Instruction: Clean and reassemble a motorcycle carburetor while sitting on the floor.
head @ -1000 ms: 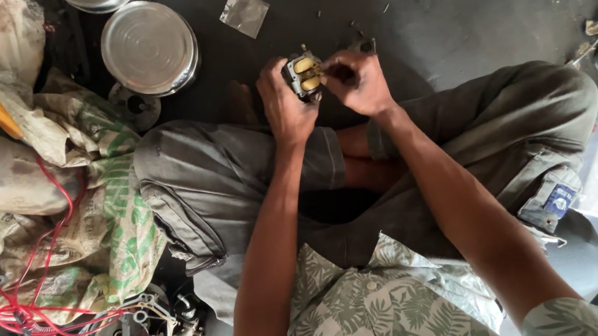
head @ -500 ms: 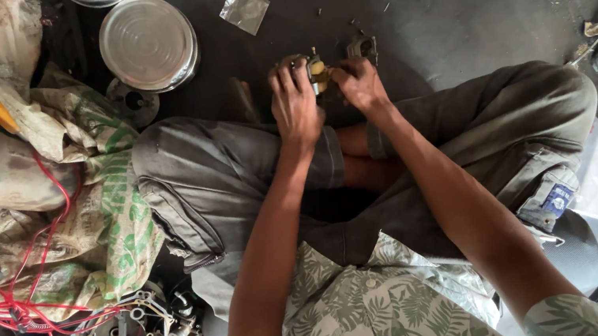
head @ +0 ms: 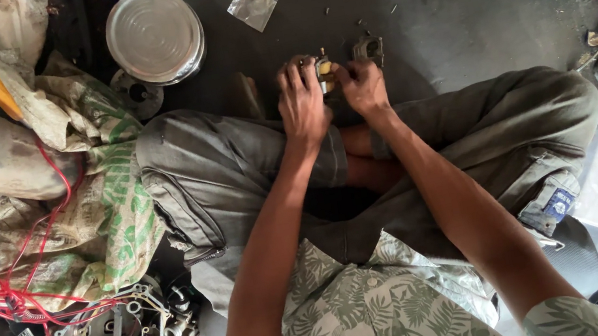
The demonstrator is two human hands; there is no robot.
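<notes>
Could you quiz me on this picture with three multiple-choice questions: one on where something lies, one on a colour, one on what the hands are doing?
1. Where does the round silver metal lid lie?
A. On the dark floor, upper left of the hands
B. On the person's lap
C. Under the right knee

2. What colour is the tangled wire at lower left?
A. Blue
B. Red
C. White

3. How is the small metal part with a yellowish piece held?
A. Lying alone on the floor
B. In the left hand only
C. Between both hands

Answers:
1. A: the lid rests on the floor beyond the left knee.
2. B: its loops are plainly red over the sacks.
3. C: the left hand and right hand both close on it.
</notes>
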